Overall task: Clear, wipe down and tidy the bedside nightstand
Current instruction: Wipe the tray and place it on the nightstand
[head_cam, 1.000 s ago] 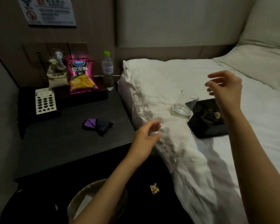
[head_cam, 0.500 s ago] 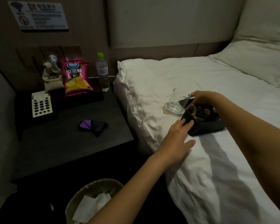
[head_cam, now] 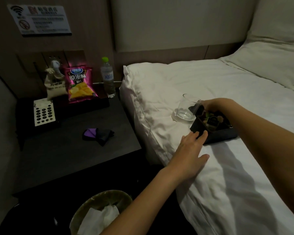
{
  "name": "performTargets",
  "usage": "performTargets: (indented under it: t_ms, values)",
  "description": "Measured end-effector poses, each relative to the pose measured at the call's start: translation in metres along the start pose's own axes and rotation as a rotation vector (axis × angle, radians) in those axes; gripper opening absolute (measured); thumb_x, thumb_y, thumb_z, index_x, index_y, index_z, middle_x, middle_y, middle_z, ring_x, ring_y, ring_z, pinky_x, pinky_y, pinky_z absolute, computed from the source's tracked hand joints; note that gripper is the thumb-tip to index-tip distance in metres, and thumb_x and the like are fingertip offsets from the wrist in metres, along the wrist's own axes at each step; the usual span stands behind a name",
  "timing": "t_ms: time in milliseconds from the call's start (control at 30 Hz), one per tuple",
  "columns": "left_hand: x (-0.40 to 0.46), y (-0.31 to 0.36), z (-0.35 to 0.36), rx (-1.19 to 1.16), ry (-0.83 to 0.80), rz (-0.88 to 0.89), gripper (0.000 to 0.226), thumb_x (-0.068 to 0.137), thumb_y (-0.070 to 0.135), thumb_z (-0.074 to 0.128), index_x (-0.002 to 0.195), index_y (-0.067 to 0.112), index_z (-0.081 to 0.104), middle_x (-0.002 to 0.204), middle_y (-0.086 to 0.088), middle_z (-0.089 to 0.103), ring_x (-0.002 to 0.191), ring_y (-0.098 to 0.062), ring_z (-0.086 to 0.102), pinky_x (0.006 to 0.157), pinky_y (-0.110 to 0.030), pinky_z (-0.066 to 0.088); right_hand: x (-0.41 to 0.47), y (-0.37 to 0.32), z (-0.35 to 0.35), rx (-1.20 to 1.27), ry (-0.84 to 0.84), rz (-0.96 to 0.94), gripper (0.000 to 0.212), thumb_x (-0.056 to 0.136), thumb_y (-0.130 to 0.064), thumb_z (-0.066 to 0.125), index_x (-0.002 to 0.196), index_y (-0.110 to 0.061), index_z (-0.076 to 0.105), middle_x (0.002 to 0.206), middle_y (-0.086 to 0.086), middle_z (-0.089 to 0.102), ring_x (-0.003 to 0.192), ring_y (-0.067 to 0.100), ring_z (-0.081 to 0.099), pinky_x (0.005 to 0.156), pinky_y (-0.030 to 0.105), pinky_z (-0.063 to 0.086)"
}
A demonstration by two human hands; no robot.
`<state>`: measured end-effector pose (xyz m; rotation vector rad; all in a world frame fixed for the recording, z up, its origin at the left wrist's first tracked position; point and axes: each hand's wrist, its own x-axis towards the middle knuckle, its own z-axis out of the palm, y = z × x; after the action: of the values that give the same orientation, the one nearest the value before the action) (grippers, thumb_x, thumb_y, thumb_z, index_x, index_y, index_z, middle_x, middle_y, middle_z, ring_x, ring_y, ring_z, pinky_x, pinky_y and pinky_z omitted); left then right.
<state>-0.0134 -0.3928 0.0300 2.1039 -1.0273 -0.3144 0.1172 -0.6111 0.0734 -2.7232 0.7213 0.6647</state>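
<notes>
Head view: dark tray on bed, left hand fingertips touching near edge, right hand gripping far edge.

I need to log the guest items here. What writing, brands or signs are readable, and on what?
"原滋味": pink chip bag, under a brand oval too blurred to read.
Wi-Fi and no-smoking symbols: wall sign; its text is too small.
Cloth pouch, water bottle label, sachets in black tray: blurred.
</notes>
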Motion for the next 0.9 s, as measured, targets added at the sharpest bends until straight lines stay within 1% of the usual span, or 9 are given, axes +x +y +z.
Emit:
performTargets:
  t_ms: [133, 267, 400, 500, 600, 667, 700, 800, 900]
  values:
    - [-0.001, 0.000, -0.003, 0.005, -0.013, 0.015, 0.069, 0.096, 0.022, 0.052, 0.154, 0.018, 0.014, 0.159, -0.012, 0.019, 0.148, -0.023, 0.006, 0.120, -0.035, 0.000, -0.002, -0.001, -0.005, 0.001, 0.001, -0.068, 0.030, 0.096, -0.017, 0.058, 0.124, -0.010, 0.052, 0.120, 0.019, 0.058, 0.112, 0.040, 0.057, 0.100, 0.050, 0.047]
    - [-0.001, -0.001, -0.003, -0.001, -0.018, 0.022, 0.069, 0.097, 0.021, 0.052, 0.154, 0.018, 0.014, 0.159, -0.012, 0.018, 0.149, -0.024, 0.005, 0.120, -0.036, 0.000, -0.019, 0.001, -0.021, -0.037, 0.082, -0.103, 0.055, 0.083, -0.017, 0.074, 0.131, -0.011, 0.049, 0.126, 0.014, 0.055, 0.108, 0.032, 0.054, 0.088, 0.040, 0.049]
    - [0.000, -0.007, -0.002, -0.022, -0.015, 0.045, 0.068, 0.097, 0.022, 0.052, 0.154, 0.019, 0.015, 0.159, -0.009, 0.021, 0.149, -0.023, 0.004, 0.119, -0.034, -0.001, -0.028, 0.008, -0.037, -0.026, 0.353, -0.100, 0.047, 0.092, -0.007, 0.058, 0.138, -0.009, 0.047, 0.127, 0.021, 0.054, 0.108, 0.037, 0.054, 0.082, 0.038, 0.043]
    - [-0.005, -0.018, -0.008, -0.106, 0.028, 0.041, 0.066, 0.097, 0.024, 0.053, 0.153, 0.023, 0.018, 0.158, -0.003, 0.024, 0.149, -0.018, 0.004, 0.116, -0.026, 0.001, -0.038, 0.008, -0.052, -0.005, 0.561, -0.087, 0.037, 0.097, -0.001, 0.045, 0.134, -0.004, 0.048, 0.115, 0.024, 0.056, 0.098, 0.040, 0.055, 0.079, 0.041, 0.044]
    - [-0.010, -0.034, -0.032, -0.321, 0.153, -0.023, 0.064, 0.095, 0.022, 0.058, 0.151, 0.022, 0.026, 0.156, -0.008, 0.028, 0.145, -0.018, 0.021, 0.119, -0.029, 0.016, -0.064, -0.018, -0.063, -0.010, 0.774, -0.112, 0.049, 0.093, 0.010, 0.041, 0.139, -0.007, 0.042, 0.120, 0.030, 0.055, 0.104, 0.047, 0.055, 0.087, 0.056, 0.049]
    - [-0.015, -0.047, -0.058, -0.469, 0.263, -0.032, 0.061, 0.095, 0.017, 0.059, 0.149, 0.018, 0.032, 0.147, -0.005, 0.042, 0.132, -0.014, 0.041, 0.111, -0.031, 0.036, -0.091, -0.054, -0.064, 0.032, 0.890, -0.180, 0.065, 0.090, 0.016, 0.036, 0.146, -0.017, 0.037, 0.119, 0.032, 0.054, 0.105, 0.051, 0.053, 0.088, 0.063, 0.048]
    - [-0.018, -0.053, -0.073, -0.527, 0.307, -0.044, 0.059, 0.095, 0.017, 0.058, 0.148, 0.017, 0.032, 0.143, -0.003, 0.046, 0.128, -0.011, 0.045, 0.106, -0.026, 0.040, -0.105, -0.077, -0.061, 0.080, 0.923, -0.232, 0.073, 0.088, 0.018, 0.033, 0.148, -0.024, 0.035, 0.120, 0.033, 0.054, 0.106, 0.052, 0.053, 0.090, 0.064, 0.047]
    - [-0.031, -0.072, -0.119, -0.786, 0.421, -0.096, 0.056, 0.097, 0.020, 0.049, 0.148, 0.016, 0.029, 0.140, -0.002, 0.049, 0.123, 0.002, 0.049, 0.098, -0.011, 0.038, -0.141, -0.151, -0.036, 0.218, 0.921, -0.484, 0.086, 0.080, 0.019, 0.027, 0.149, -0.032, 0.037, 0.124, 0.033, 0.054, 0.111, 0.051, 0.053, 0.094, 0.056, 0.045]
    - [-0.053, -0.095, -0.162, -1.058, 0.580, -0.146, 0.056, 0.094, 0.034, 0.040, 0.147, 0.018, 0.030, 0.143, -0.009, 0.049, 0.130, -0.017, 0.049, 0.103, -0.028, 0.043, -0.156, -0.221, 0.017, 0.223, 0.800, -0.738, 0.074, 0.082, 0.008, 0.039, 0.150, -0.020, 0.037, 0.126, 0.026, 0.058, 0.114, 0.043, 0.056, 0.090, 0.045, 0.046]
